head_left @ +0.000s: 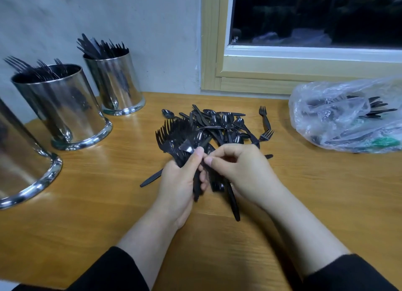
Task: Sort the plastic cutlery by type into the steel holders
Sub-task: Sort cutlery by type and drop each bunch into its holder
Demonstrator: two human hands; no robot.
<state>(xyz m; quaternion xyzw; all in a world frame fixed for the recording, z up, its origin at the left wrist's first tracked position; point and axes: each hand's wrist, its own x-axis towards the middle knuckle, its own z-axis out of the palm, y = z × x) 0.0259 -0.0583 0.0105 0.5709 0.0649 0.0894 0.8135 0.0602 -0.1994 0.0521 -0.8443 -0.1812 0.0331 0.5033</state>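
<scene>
A heap of black plastic cutlery (219,125), mixed spoons, knives and forks, lies on the wooden table (97,203). My left hand (178,182) grips a fanned bunch of black forks (171,136) by their handles, tines pointing away. My right hand (241,169) pinches one black piece at the bunch, thumb and forefinger close to my left thumb. Three steel holders stand at the left: the middle holder (65,110) has forks in it, the far holder (117,84) holds knives, and the near holder (19,160) is cut off by the frame.
A clear plastic bag (348,116) with more black cutlery lies at the right by the window frame (261,82). Two loose forks (265,125) lie right of the heap, and one knife (151,178) lies left of my left hand.
</scene>
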